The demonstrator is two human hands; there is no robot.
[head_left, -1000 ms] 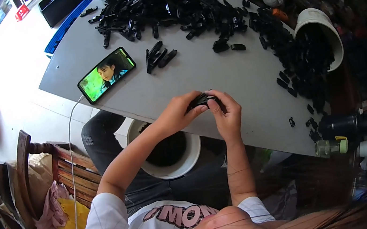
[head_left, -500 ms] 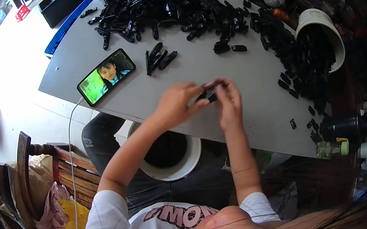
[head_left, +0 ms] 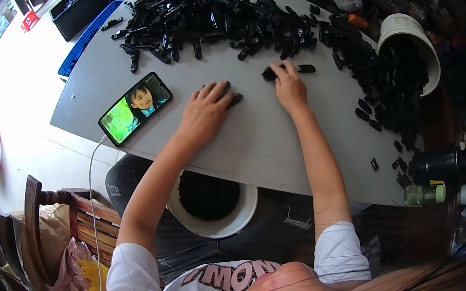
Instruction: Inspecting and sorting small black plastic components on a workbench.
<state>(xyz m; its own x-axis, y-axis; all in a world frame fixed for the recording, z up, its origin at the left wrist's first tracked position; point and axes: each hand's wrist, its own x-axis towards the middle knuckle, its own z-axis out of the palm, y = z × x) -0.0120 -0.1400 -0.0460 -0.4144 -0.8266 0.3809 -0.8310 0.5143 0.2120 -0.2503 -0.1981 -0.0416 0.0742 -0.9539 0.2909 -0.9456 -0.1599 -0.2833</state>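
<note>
On the grey table (head_left: 254, 124), my left hand (head_left: 204, 113) lies palm down with its fingers curled over small black plastic parts (head_left: 235, 100). Their dark ends show past the fingertips; the rest is hidden under the hand. Farther right, my right hand (head_left: 292, 89) reaches forward, with its fingertips closed on a black plastic part (head_left: 268, 73). Another glossy black part (head_left: 306, 69) lies just right of those fingers. A large heap of similar black parts (head_left: 184, 17) covers the far side of the table.
A phone (head_left: 135, 109) playing a video lies at the left, its white cable (head_left: 90, 185) hanging off the edge. At the right, a tipped white bucket (head_left: 426, 50) spills black parts. Another white bucket (head_left: 248, 203) with dark contents stands below the near edge. A green-lidded bottle (head_left: 427, 194) stands nearby.
My hands were together near the table's front edge around a black part. They have moved apart and forward, the left onto the loose parts, the right to a part near the heap.
</note>
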